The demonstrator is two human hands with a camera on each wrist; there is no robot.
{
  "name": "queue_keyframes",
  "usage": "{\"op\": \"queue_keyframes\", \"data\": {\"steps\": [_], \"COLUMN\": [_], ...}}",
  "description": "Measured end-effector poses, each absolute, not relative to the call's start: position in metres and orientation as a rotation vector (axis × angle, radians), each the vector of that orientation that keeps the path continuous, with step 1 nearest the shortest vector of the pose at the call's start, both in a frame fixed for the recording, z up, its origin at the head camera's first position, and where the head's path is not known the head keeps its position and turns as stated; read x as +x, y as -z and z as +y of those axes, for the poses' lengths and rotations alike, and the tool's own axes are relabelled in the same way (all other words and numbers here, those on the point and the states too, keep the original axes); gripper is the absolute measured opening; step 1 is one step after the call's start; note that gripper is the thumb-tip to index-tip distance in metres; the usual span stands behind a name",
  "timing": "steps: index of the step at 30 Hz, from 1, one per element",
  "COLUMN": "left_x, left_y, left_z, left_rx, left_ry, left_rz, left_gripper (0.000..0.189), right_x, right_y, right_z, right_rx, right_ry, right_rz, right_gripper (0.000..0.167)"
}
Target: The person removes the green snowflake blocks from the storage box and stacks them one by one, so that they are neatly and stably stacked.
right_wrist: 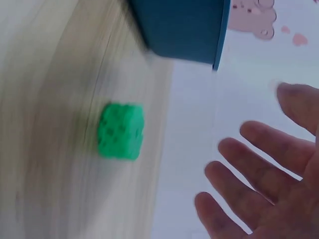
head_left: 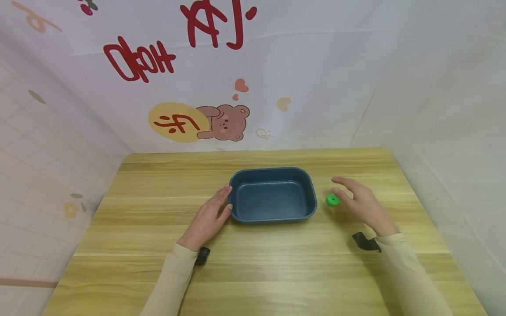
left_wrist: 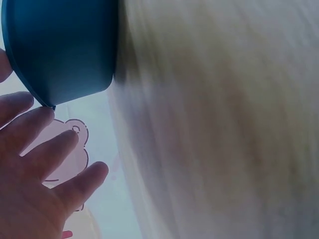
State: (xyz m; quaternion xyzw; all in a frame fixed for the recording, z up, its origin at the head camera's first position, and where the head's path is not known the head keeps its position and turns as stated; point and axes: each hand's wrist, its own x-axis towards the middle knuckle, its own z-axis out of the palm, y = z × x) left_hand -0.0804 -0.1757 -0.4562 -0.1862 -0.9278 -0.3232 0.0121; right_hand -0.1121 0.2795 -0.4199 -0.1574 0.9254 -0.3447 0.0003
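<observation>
A dark blue rectangular basin [head_left: 272, 218] sits on the wooden table. My left hand [head_left: 207, 221] is at its left side, fingers extended, fingertips at the rim; in the left wrist view the fingers [left_wrist: 37, 124] are spread beside the basin wall [left_wrist: 65, 55]. To the basin's right lies a small green die [head_left: 332, 200], with dark pips on the die [right_wrist: 121, 131] in the right wrist view. My right hand [head_left: 365, 206] hovers just right of the die, thumb and fingers apart, holding nothing. Whether it touches the die in the head view cannot be told, but the right wrist view shows them apart.
The wooden table [head_left: 276, 272] ends at a white printed cloth [head_left: 316, 74] behind it, with more white cloth at both sides. A black wrist strap or mount [head_left: 365, 242] shows under the right wrist, and another [head_left: 202, 256] under the left.
</observation>
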Motion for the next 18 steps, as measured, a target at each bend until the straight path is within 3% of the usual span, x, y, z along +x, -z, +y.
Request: {"op": "queue_keyframes", "data": {"steps": [18], "left_x": [-0.074], "left_y": [0.442], "left_z": [-0.172], "left_rx": [-0.488], "left_ry": [0.835], "left_rz": [-2.632], "left_gripper": [0.052], "right_x": [-0.101], "right_y": [0.411], "right_z": [0.214], "right_rx": [-0.814], "right_ry": [1.068], "right_rz": [3.06], "right_gripper": [0.053]}}
